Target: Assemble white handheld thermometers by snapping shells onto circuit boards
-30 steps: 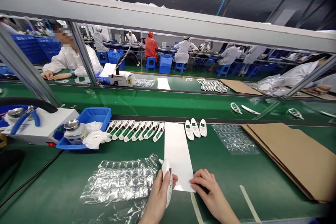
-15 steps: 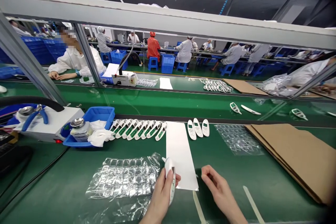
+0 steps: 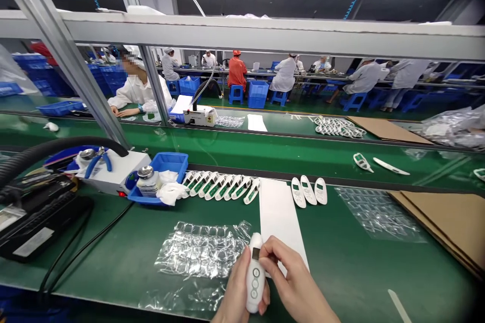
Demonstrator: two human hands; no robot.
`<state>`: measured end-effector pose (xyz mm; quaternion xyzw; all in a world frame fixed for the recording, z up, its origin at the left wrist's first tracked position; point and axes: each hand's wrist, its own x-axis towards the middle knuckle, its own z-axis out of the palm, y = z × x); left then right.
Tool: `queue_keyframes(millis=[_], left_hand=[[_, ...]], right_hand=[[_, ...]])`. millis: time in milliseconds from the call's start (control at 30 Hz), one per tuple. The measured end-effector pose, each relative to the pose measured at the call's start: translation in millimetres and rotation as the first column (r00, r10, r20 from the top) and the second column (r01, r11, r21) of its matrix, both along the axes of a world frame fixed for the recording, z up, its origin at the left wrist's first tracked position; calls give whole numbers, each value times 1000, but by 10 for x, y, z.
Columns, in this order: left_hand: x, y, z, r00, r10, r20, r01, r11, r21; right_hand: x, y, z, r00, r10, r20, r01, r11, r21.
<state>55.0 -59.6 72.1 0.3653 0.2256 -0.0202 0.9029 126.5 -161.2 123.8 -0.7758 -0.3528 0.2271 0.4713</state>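
My left hand is closed round a white handheld device with a small screen and round buttons, held upright near the table's front edge. The fingers of my right hand are pinched at the device's upper right side, by the screen. Just behind the hands lies a long white paper strip on the green table. A clear plastic sheet of small film pieces lies to the left of the device.
A row of several white and green devices and three more devices flank the strip's far end. A blue bin, a white machine, a black hose and a black unit stand left. Cardboard sheets lie right. Other workers sit beyond.
My right hand left the paper strip and came over to the device in my left hand. The device turned face up. The view shifted left.
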Motion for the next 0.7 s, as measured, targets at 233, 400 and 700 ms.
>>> queue_keyframes(millis=[233,400,700], left_hand=[[-29,23,-82,1000,0,-7,0,1000,24],[-47,27,-67,1000,-25,-17,26,999,31],[-60,26,-30,999,-19,-31,20,1000,19]], right_hand=[[57,76,-56,1000,-16,-19,16,1000,5],[87,45,-62,999,5,-38,-5,1000,-14],[91,60,-51,997,-6,-83,5,1000,-5]])
